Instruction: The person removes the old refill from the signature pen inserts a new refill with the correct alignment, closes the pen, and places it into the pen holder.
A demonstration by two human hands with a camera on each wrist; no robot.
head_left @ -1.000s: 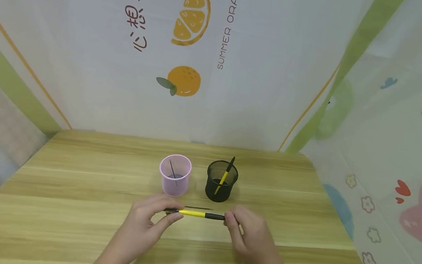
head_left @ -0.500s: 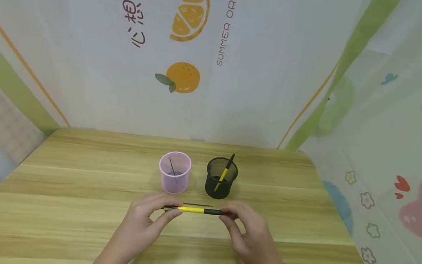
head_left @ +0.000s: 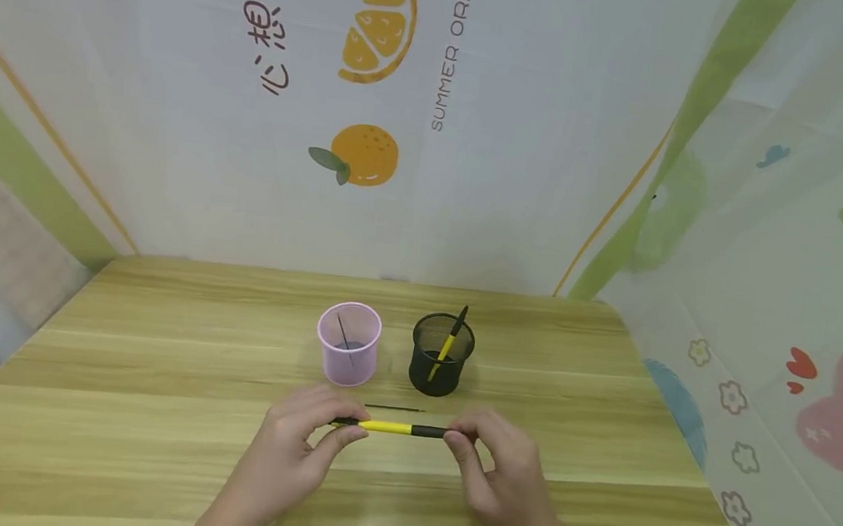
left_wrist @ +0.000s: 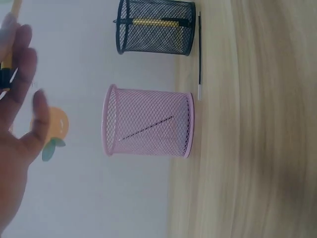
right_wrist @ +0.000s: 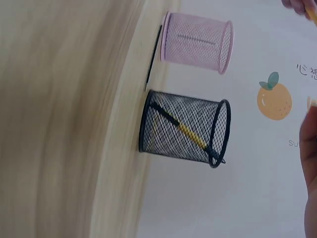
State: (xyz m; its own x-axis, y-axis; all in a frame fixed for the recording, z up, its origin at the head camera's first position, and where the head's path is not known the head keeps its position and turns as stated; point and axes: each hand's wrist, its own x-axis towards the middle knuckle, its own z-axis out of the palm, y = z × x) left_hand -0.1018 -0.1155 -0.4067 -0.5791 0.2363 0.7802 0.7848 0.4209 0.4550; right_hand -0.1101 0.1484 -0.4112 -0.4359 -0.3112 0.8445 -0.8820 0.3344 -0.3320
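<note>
Level above the table, a yellow pen with black ends (head_left: 389,428) spans the space between both hands. My left hand (head_left: 299,438) pinches its left end between thumb and fingers. At the other end, the black grip part is pinched by the thumb and forefinger of my right hand (head_left: 499,474). A thin dark pen refill (head_left: 395,409) lies on the table just behind the pen; the left fingers partly cover it in the head view. The right wrist view shows only the edge of the right hand (right_wrist: 310,153).
Behind the refill stand a pink mesh cup (head_left: 348,370) holding a thin dark refill (head_left: 344,330) and a black mesh cup (head_left: 422,377) with a yellow and black pen (head_left: 460,323) leaning in it. A printed white cloth (head_left: 500,220) hangs along the table's back edge.
Over the last half second, both hands and the pen have shifted slightly towards the person. The right fingers have slid a little towards the pen's right end. The cups and refill stay put.
</note>
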